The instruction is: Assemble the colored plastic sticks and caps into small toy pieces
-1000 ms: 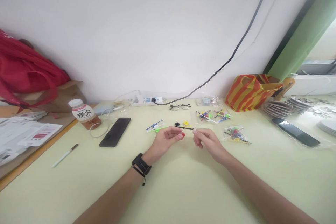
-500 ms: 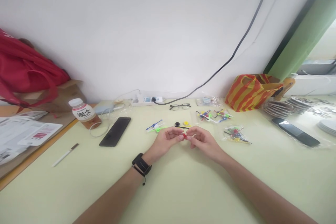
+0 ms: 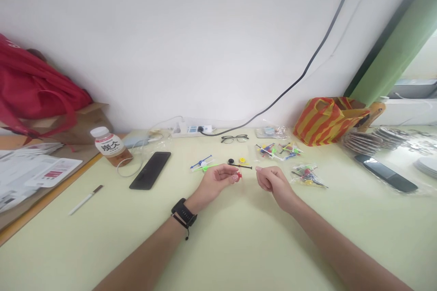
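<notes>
My left hand (image 3: 218, 179), with a black watch (image 3: 184, 213) on its wrist, is closed on a small red plastic piece (image 3: 239, 176) between thumb and fingertips. To its right, apart from the red piece, my right hand (image 3: 277, 185) has its fingers curled in; whether anything is inside them is hidden. Just beyond the hands lie a black rod (image 3: 244, 167), a round black part (image 3: 231, 161) and a yellow part (image 3: 242, 160). A blue rod and white part (image 3: 202, 163) and a bright green piece (image 3: 205, 168) rest beyond my left hand.
Bagged coloured parts (image 3: 309, 176) lie right, with more (image 3: 278, 150) behind. Glasses (image 3: 235, 138) and a power strip (image 3: 191, 131) sit near the wall. Left are a phone (image 3: 150, 170), bottle (image 3: 111, 148) and pen (image 3: 85, 200); right, a striped bag (image 3: 327, 120) and dark device (image 3: 385, 173).
My right hand has let go of the red piece and drawn away to the right, its fingers curling. My left hand keeps the piece in nearly the same place.
</notes>
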`<state>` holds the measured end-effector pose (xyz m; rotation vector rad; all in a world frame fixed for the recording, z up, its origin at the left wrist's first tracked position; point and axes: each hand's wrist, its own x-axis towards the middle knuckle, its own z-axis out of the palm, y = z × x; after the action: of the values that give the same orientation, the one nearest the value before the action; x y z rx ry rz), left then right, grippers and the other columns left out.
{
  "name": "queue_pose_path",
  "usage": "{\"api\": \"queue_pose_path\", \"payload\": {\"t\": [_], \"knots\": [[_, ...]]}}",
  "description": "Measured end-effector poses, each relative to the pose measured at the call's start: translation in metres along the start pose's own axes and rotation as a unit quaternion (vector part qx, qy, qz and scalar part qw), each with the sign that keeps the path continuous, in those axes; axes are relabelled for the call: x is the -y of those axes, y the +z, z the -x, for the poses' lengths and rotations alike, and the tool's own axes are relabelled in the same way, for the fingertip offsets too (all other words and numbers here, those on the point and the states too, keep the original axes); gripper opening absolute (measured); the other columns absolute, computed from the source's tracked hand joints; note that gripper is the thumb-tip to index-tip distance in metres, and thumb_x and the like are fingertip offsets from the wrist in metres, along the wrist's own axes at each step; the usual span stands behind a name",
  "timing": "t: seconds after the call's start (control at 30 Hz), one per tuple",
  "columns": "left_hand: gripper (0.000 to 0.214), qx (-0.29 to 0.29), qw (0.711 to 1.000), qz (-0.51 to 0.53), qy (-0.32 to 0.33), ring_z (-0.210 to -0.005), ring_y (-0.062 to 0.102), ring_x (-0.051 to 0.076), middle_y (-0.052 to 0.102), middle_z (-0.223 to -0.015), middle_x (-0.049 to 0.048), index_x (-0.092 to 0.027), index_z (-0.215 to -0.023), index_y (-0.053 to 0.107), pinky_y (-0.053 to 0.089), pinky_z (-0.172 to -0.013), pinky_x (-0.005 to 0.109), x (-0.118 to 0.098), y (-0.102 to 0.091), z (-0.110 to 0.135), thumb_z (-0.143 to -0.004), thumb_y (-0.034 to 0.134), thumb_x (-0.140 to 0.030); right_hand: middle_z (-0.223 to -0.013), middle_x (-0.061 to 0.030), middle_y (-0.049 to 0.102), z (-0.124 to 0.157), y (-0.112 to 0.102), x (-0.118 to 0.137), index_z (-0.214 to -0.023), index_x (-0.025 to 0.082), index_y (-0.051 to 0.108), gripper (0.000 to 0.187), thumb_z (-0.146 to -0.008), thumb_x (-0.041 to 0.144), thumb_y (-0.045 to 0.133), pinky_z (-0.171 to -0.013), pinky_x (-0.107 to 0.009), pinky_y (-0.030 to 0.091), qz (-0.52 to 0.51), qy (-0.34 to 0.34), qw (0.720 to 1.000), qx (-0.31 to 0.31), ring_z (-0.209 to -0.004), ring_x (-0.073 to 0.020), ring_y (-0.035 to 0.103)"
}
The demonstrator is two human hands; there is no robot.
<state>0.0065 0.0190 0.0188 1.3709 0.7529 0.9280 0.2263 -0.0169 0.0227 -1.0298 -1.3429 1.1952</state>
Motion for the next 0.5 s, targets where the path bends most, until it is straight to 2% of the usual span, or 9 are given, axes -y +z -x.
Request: {"api": "queue_pose_path", "payload": {"t": [0.1, 0.2, 0.37, 0.5], "knots": [[0.034, 0.003, 1.000, 0.002, 0.002, -0.094, 0.072, 0.020, 0.077, -0.104, 0.0107, -0.014, -0.107, 0.075, 0.056, -0.093, 0.034, 0.000, 0.000, 0.000, -0.081, 0.085, -0.035, -0.057, 0.0017, 0.050, -0.001, 0.000, 0.001, -0.060, 0.020, 0.051, 0.047, -0.093, 0.050, 0.064, -0.053, -0.028, 0.032, 0.016, 0.005, 1.000, 0.007, -0.052, -0.0112, 0.042], [0.034, 0.004, 1.000, -0.008, 0.005, -0.096, 0.073, 0.021, 0.077, -0.104, 0.0109, -0.014, -0.106, 0.075, 0.056, -0.094, 0.034, -0.001, 0.000, 0.000, -0.081, 0.085, -0.034, -0.069, 0.0002, 0.060, -0.001, 0.004, 0.000, -0.075, 0.019, 0.058, 0.035, -0.091, 0.049, 0.069, -0.057, -0.027, 0.040, 0.027, 0.019, 0.999, 0.029, -0.057, -0.0118, 0.049], [0.032, 0.015, 1.000, -0.015, 0.011, -0.100, 0.073, 0.023, 0.077, -0.108, 0.0116, -0.014, -0.104, 0.075, 0.055, -0.094, 0.034, -0.002, 0.001, 0.001, -0.082, 0.084, -0.035, -0.091, -0.0033, 0.066, 0.001, 0.012, -0.001, -0.094, 0.020, 0.064, 0.028, -0.090, 0.047, 0.071, -0.063, -0.028, 0.049, 0.012, 0.006, 0.997, 0.081, -0.071, -0.0139, 0.059], [0.030, 0.020, 1.000, -0.013, 0.014, -0.100, 0.073, 0.022, 0.077, -0.108, 0.0115, -0.015, -0.103, 0.075, 0.055, -0.093, 0.033, -0.003, 0.002, 0.001, -0.083, 0.083, -0.035, -0.100, -0.0038, 0.066, 0.001, 0.012, -0.001, -0.101, 0.022, 0.064, 0.026, -0.092, 0.045, 0.070, -0.066, -0.029, 0.053, 0.013, -0.002, 0.995, 0.096, -0.070, -0.0127, 0.061]]}}
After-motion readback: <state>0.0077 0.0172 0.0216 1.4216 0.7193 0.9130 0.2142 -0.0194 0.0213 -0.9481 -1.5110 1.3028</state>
